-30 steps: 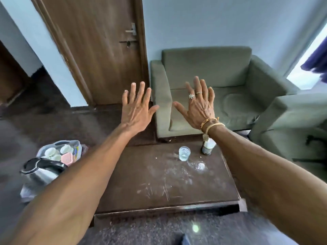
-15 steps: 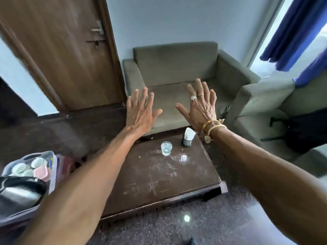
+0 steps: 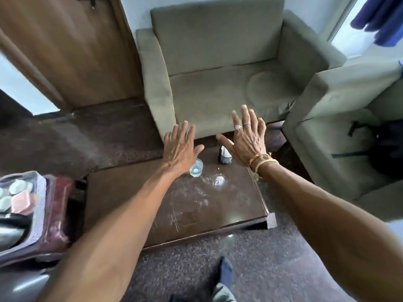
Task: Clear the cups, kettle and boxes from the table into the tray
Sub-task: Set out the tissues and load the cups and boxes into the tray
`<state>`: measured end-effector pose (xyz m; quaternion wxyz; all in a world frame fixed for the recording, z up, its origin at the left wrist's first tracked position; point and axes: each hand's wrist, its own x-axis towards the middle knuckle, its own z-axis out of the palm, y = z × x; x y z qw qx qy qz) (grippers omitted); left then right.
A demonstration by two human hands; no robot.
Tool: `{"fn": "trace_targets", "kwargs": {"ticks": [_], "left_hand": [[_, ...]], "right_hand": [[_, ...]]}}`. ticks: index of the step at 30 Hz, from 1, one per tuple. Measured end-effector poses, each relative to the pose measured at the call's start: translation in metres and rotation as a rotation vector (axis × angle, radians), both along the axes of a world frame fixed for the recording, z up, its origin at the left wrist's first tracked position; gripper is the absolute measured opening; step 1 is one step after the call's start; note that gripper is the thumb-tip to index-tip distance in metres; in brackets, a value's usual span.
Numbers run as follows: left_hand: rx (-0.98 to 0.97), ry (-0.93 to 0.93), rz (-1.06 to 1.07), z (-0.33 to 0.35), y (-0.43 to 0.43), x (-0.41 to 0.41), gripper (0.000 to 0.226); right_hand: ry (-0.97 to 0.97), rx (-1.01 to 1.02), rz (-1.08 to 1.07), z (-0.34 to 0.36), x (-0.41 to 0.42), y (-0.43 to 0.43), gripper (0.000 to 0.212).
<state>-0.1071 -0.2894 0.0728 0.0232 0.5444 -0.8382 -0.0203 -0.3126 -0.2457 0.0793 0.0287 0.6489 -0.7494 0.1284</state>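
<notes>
Lower now, left hand (image 3: 181, 149) and right hand (image 3: 248, 144) overhang scratched table (image 3: 196, 212) near armchair (image 3: 218, 90).

Dark, scratched tabletop (image 3: 229, 210): a clear glass (image 3: 196, 169) stands near the far edge, a small dark holder (image 3: 225, 157) with white paper just beside it, a wet patch (image 3: 218, 180) close by.

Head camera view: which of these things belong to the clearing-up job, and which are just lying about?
Part of the job: small clear glass cup; dark brown low table; translucent tray holding pale round cups; black and silver kettle; open left hand; open right hand.
Just lying about: grey-green fabric armchair; brown wooden door; blue curtain; black bag; dark holder with white napkins.
</notes>
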Motion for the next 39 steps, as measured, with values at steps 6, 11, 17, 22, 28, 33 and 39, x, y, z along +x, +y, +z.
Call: {"fn": "trace_targets", "kwargs": {"ticks": [6, 11, 17, 22, 28, 33, 39], "left_hand": [[0.013, 0.066, 0.095, -0.02, -0.024, -0.024, 0.067], [0.103, 0.158, 0.176, -0.054, -0.038, -0.03, 0.061], [0.444, 0.33, 0.298, -0.139, -0.048, -0.02, 0.074], [0.607, 0.288, 0.328, -0.218, -0.052, -0.005, 0.09], [0.679, 0.278, 0.327, -0.299, -0.081, -0.001, 0.097], [0.706, 0.319, 0.328, -0.342, -0.111, -0.007, 0.115], [0.721, 0.347, 0.314, -0.37, -0.121, -0.012, 0.121]], "right_hand": [[-0.084, 0.037, 0.02, -0.024, -0.022, -0.034, 0.087], [-0.128, 0.099, -0.001, -0.056, -0.025, -0.046, 0.086], [-0.264, 0.285, -0.023, -0.133, -0.01, -0.052, 0.086], [-0.272, 0.46, 0.027, -0.214, 0.017, -0.056, 0.089], [-0.347, 0.645, 0.023, -0.292, 0.047, -0.086, 0.097], [-0.497, 0.674, -0.024, -0.333, 0.056, -0.118, 0.103], [-0.531, 0.693, 0.019, -0.358, 0.062, -0.135, 0.106]]}}
